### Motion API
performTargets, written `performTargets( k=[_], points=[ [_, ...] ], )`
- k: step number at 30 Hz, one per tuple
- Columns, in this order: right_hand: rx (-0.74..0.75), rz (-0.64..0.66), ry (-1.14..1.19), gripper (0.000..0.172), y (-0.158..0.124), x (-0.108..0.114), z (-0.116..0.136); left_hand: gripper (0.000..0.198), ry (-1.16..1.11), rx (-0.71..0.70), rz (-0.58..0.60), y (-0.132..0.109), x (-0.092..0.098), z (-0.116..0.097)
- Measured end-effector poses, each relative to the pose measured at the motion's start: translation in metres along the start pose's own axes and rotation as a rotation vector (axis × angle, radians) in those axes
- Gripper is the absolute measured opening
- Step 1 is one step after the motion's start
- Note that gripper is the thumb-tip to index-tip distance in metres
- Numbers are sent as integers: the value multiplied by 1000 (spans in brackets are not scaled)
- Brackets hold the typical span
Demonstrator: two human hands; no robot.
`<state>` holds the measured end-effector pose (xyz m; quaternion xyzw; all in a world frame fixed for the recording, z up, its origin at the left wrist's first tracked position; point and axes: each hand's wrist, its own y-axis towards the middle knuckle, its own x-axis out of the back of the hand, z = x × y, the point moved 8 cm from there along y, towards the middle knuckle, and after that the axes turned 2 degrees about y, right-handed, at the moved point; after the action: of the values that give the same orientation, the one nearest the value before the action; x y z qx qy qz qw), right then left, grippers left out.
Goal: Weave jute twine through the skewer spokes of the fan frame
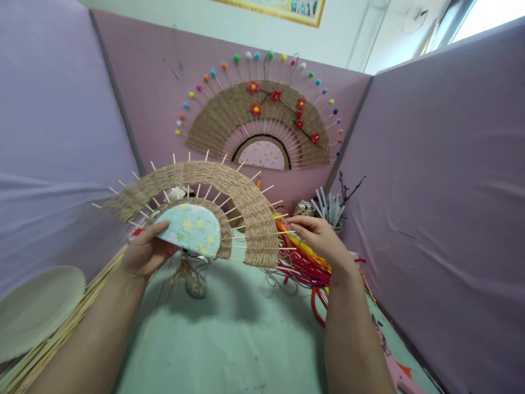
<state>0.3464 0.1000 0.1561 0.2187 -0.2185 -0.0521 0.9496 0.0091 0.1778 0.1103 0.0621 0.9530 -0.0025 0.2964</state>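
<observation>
A half-round woven fan (229,197) of jute cord on thin wooden sticks is held up over the green table (238,339). Its centre is a pale blue flowered half-disc (191,227). My left hand (145,251) grips that half-disc from below, fingers closed on its edge. My right hand (318,238) pinches the stick ends at the fan's right side, fingers pressed together. A loose tail of jute cord (186,271) hangs under the fan above a small spool (197,285).
A finished fan (258,123) with red flowers and coloured pompoms hangs on the pink back partition. Red and orange cords (305,268) lie at the right, a cup of sticks (330,208) behind. Paper plate (36,306) and long bamboo sticks (61,334) lie at left.
</observation>
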Motion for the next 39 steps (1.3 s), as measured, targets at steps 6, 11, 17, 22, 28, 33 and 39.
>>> performTargets(
  k=[6,11,17,22,28,33,39],
  points=[
    [41,-70,-139,24,2,4,2,25,20,-1,-13,2,-1,-1],
    [92,-159,-180,23,1,7,10,29,-3,-27,-14,0,-4,-5],
    [136,-133,-131,25,1,5,20,30,-47,-46,-28,-3,-11,-10],
    [183,-139,-96,33,2,9,18,30,-59,-46,-30,-5,-13,-10],
    [178,-131,-6,47,2,10,10,31,-75,-43,-15,-4,-14,-10],
    [107,-165,156,63,4,10,-8,39,-98,-29,12,-3,-16,-8],
    [10,-104,376,85,9,-5,-19,35,-130,-42,17,-3,-15,-5]
  ],
)
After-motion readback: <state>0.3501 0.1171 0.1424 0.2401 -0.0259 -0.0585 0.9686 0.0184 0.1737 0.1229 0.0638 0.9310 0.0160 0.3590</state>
